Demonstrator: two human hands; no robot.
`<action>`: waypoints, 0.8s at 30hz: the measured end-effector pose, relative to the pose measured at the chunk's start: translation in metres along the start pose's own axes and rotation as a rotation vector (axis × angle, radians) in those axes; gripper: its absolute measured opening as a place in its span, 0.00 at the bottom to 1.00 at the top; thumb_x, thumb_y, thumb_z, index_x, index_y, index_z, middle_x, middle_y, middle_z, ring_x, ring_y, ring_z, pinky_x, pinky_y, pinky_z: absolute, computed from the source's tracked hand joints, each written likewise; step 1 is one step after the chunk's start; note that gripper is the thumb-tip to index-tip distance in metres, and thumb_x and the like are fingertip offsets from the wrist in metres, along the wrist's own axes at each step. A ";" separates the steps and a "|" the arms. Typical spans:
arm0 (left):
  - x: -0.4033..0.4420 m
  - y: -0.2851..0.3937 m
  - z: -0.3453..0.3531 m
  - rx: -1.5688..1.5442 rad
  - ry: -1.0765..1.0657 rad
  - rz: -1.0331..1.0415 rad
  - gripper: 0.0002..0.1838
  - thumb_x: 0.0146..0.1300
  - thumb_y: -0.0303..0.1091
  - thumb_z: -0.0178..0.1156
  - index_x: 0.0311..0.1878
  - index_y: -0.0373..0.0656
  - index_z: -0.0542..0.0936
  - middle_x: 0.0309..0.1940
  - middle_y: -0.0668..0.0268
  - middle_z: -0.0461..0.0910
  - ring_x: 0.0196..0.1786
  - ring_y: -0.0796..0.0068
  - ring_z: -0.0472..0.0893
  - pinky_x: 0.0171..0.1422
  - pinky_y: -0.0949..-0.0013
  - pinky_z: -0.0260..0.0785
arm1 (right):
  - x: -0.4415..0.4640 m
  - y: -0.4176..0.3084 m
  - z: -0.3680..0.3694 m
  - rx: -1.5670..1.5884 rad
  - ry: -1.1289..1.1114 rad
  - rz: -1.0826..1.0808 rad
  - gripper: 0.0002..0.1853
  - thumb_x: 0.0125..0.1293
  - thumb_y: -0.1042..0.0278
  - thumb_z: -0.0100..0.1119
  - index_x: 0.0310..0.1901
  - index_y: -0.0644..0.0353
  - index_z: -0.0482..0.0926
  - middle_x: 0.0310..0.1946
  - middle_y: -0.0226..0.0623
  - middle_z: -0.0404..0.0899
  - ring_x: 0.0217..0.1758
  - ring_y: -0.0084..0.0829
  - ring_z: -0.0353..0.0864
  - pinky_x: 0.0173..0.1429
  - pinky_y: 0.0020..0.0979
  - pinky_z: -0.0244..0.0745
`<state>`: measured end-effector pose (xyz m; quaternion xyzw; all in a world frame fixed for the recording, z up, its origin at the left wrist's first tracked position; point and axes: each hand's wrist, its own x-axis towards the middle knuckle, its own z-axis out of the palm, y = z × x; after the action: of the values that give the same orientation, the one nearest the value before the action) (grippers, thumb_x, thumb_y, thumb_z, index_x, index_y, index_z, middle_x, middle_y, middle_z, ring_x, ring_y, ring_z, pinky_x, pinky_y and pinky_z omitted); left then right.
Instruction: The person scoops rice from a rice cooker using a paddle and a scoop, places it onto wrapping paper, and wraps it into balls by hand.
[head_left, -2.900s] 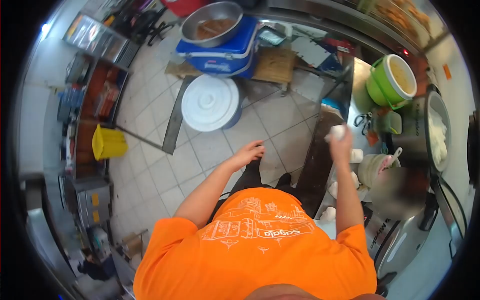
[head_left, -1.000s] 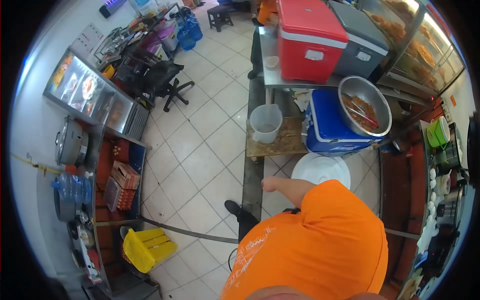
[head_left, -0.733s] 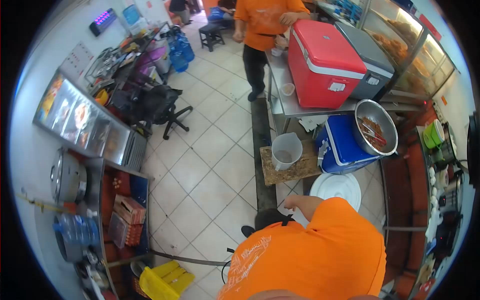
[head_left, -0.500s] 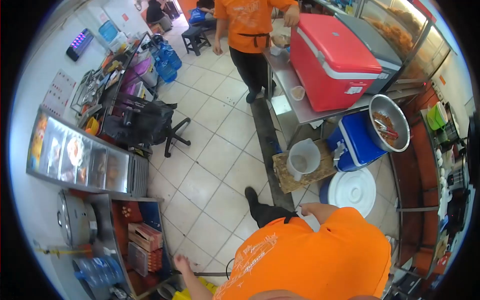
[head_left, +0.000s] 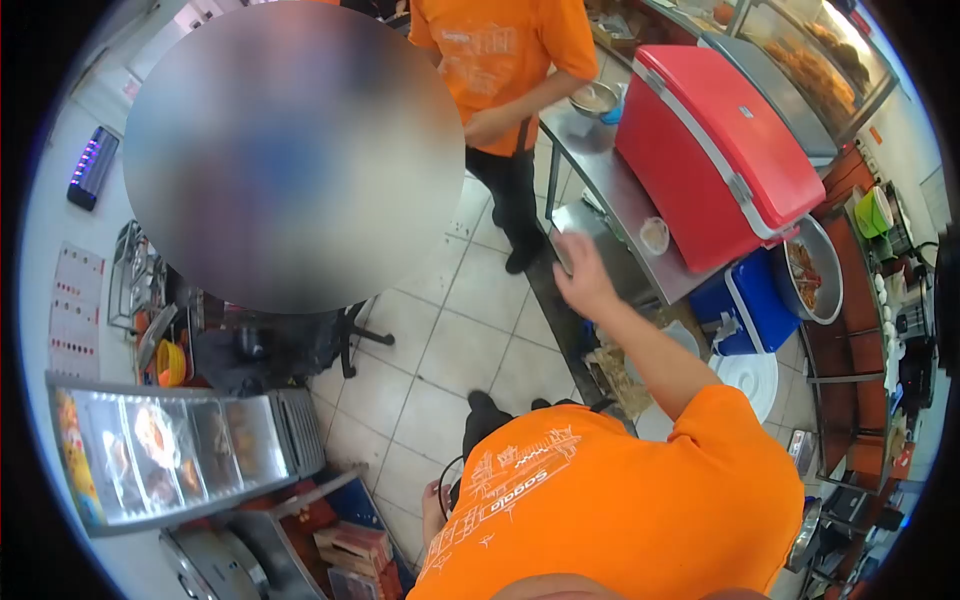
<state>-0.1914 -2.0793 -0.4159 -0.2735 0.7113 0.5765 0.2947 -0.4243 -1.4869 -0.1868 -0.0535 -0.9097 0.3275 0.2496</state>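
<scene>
My right hand (head_left: 583, 275) is stretched forward, its fingers extended and nothing seen in them. It is beside the near edge of a steel table (head_left: 600, 170), over the floor and the table's lower shelf. On the tabletop, a small tub (head_left: 655, 235) stands by a red cooler (head_left: 680, 160) with a white handle. Low at my left side, my left hand (head_left: 435, 500) is close to a thin black cord (head_left: 446, 478). My orange shirt partly covers that hand, so its fingers do not show clearly.
A co-worker in an orange shirt (head_left: 490, 60) stands ahead by the table. To the right are a blue cooler (head_left: 735, 310), a steel bowl of food (head_left: 808, 270) and a white lid (head_left: 750, 380). At left stands a glass display case (head_left: 170, 450). A blurred oval hides the upper left.
My right hand has moved up and forward from my side toward the table. My left hand has drawn in toward my body. The view has shifted, and I am nearer the table and co-worker.
</scene>
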 end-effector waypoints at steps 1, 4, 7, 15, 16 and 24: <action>0.028 0.033 0.003 0.010 -0.011 0.001 0.21 0.70 0.27 0.61 0.65 0.44 0.76 0.41 0.63 0.87 0.32 0.77 0.80 0.30 0.69 0.72 | 0.046 -0.010 -0.003 -0.010 0.183 -0.070 0.33 0.65 0.72 0.63 0.73 0.60 0.67 0.69 0.55 0.69 0.73 0.60 0.67 0.79 0.49 0.61; 0.089 0.118 -0.040 0.572 -0.028 0.241 0.18 0.70 0.30 0.59 0.63 0.43 0.79 0.44 0.58 0.88 0.37 0.67 0.85 0.41 0.63 0.78 | 0.152 -0.021 -0.014 -0.283 0.431 -0.245 0.45 0.62 0.48 0.72 0.78 0.52 0.64 0.80 0.52 0.55 0.82 0.55 0.56 0.83 0.55 0.51; 0.210 0.203 -0.047 0.584 -0.058 0.257 0.19 0.70 0.31 0.56 0.63 0.41 0.79 0.49 0.54 0.89 0.48 0.56 0.88 0.54 0.59 0.79 | 0.225 -0.029 -0.006 -0.631 0.260 -0.243 0.49 0.60 0.37 0.71 0.79 0.46 0.64 0.83 0.49 0.51 0.86 0.53 0.48 0.84 0.58 0.42; 0.294 0.477 0.006 0.568 -0.003 0.631 0.15 0.70 0.25 0.55 0.58 0.36 0.79 0.40 0.58 0.86 0.42 0.66 0.85 0.50 0.64 0.78 | 0.327 0.041 -0.024 -0.808 0.977 -0.038 0.57 0.54 0.30 0.73 0.81 0.47 0.61 0.83 0.54 0.49 0.85 0.61 0.47 0.81 0.67 0.44; 0.305 0.486 0.013 0.512 -0.038 0.632 0.14 0.70 0.24 0.55 0.56 0.35 0.79 0.37 0.60 0.85 0.39 0.68 0.84 0.49 0.66 0.77 | 0.328 0.038 -0.013 -0.685 1.026 -0.083 0.57 0.54 0.31 0.73 0.81 0.48 0.60 0.83 0.56 0.48 0.84 0.65 0.48 0.79 0.68 0.48; 0.420 0.471 0.088 1.137 -0.553 0.193 0.16 0.74 0.35 0.57 0.61 0.42 0.82 0.44 0.56 0.86 0.48 0.62 0.85 0.54 0.59 0.76 | 0.327 0.001 0.029 -0.621 1.008 0.003 0.42 0.56 0.38 0.70 0.74 0.37 0.72 0.84 0.56 0.40 0.82 0.74 0.43 0.78 0.75 0.46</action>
<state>-0.8100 -1.9261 -0.4282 0.1498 0.8253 0.1823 0.5131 -0.7226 -1.4178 -0.0697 -0.2745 -0.7321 -0.0195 0.6231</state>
